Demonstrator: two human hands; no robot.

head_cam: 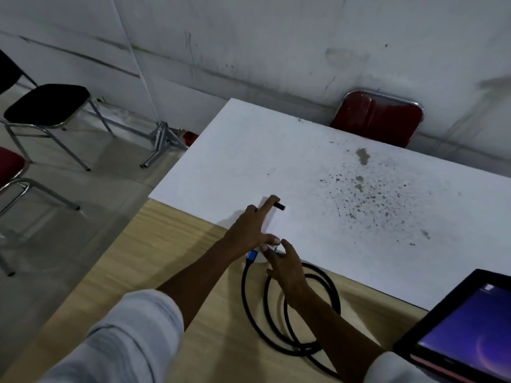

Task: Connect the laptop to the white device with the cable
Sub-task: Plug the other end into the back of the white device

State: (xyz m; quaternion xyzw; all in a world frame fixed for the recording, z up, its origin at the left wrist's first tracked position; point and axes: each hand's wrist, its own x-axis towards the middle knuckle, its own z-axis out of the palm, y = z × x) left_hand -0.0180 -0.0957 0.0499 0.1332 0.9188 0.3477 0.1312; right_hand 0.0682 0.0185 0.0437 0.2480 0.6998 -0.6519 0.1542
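A small flat white device [273, 221] lies on the white table top [304, 167], near its front left edge, with a black stub [279, 206] at its far end. My left hand [253, 228] spans the device, index finger at the far end and thumb at the near end. A black cable [250, 313] lies coiled on the wooden table [154, 258], and its blue plug [252, 256] sits at the device's near end. My right hand [287, 268] pinches the plug's tip with thumb and fingers. The laptop [467, 333], its screen lit purple, stands at the bottom right.
A red chair [378, 117] stands behind the white table against the wall. To the left on the floor are a black-seated chair [47, 105], a red-seated chair [11, 167] and a metal stand base [164, 139]. Dark specks stain the white table's right half.
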